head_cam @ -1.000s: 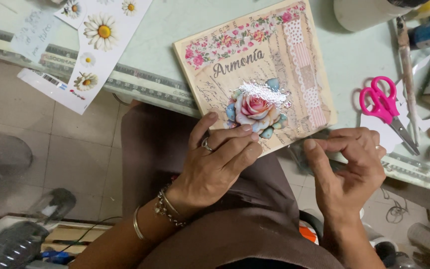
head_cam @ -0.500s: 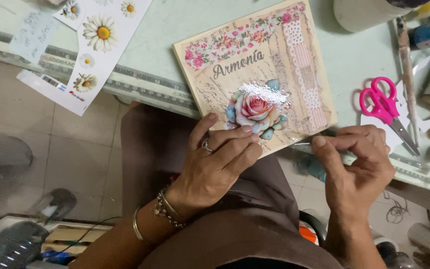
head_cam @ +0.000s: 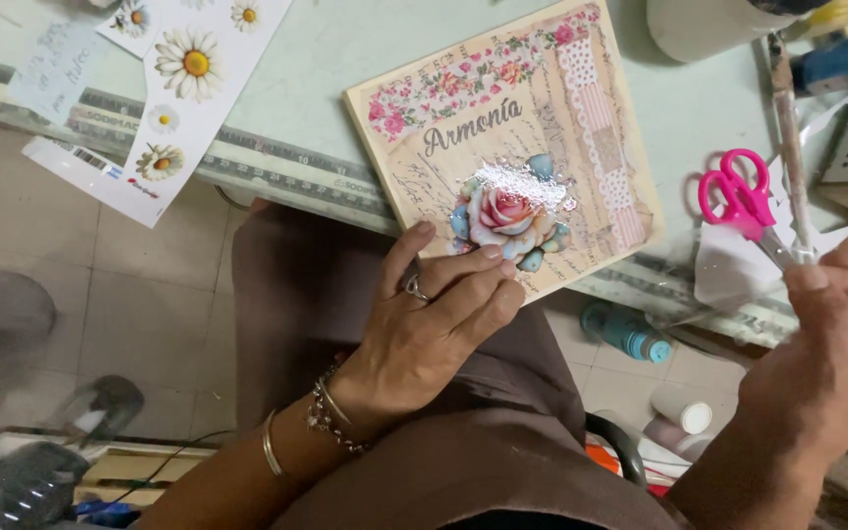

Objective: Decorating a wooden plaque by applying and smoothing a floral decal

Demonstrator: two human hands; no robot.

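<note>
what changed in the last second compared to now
The right hand left the lower right edge of the decorated wooden plaque and moved right, toward the pink scissors. The left hand stayed pressed on the plaque's lower edge; plaque, scissors and daisy sheet did not move.

Pale green table, tiled floor

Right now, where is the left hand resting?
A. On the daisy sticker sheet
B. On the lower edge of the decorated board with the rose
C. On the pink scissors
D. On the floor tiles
B: the left hand lies with its fingers on the lower edge of the decorated board, just below the rose.
</note>
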